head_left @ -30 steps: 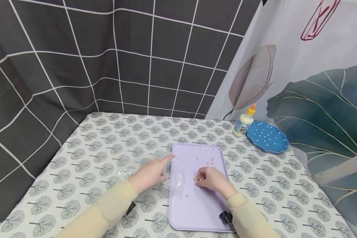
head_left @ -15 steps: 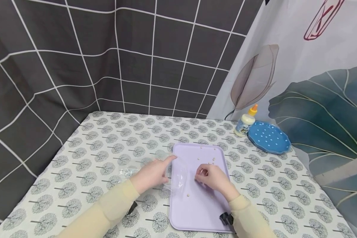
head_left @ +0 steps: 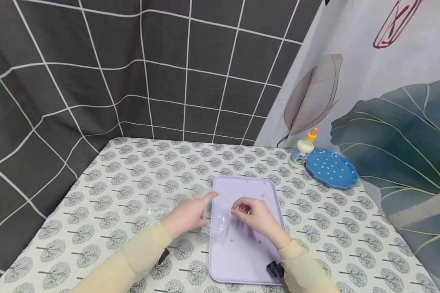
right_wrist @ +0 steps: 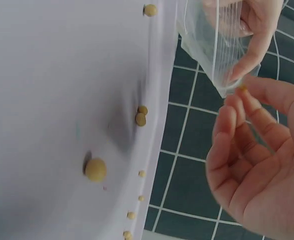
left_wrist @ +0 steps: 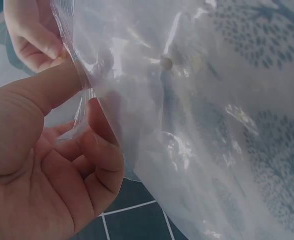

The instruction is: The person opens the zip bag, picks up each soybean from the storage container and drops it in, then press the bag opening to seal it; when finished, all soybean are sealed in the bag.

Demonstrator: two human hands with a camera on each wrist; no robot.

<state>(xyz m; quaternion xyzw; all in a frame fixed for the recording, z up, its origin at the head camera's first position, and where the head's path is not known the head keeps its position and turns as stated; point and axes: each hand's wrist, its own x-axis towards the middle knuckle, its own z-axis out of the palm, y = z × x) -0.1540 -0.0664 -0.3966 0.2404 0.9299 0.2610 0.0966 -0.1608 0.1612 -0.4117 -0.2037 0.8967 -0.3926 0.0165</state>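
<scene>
A clear zip-lock bag (head_left: 218, 223) lies partly over the left side of a lilac tray (head_left: 238, 266). My left hand (head_left: 185, 215) holds its mouth, index finger stretched along the rim and other fingers curled at the edge. One small round bean (left_wrist: 166, 63) shows through the plastic in the left wrist view. Close to the bag's mouth, my right hand (head_left: 254, 215) pinches a yellowish soybean (right_wrist: 243, 87) between thumb and fingertips. Several loose soybeans (right_wrist: 95, 170) are scattered over the tray.
At the back right stand a glue bottle (head_left: 301, 153) with an orange tip and a blue dotted plate (head_left: 331, 169). The tree-print tablecloth (head_left: 132, 179) surrounds the tray. A dark grid curtain (head_left: 161, 73) hangs behind.
The right hand has picked up a soybean from mid-tray and moved left with it to the bag's mouth. My left hand keeps its hold on the bag.
</scene>
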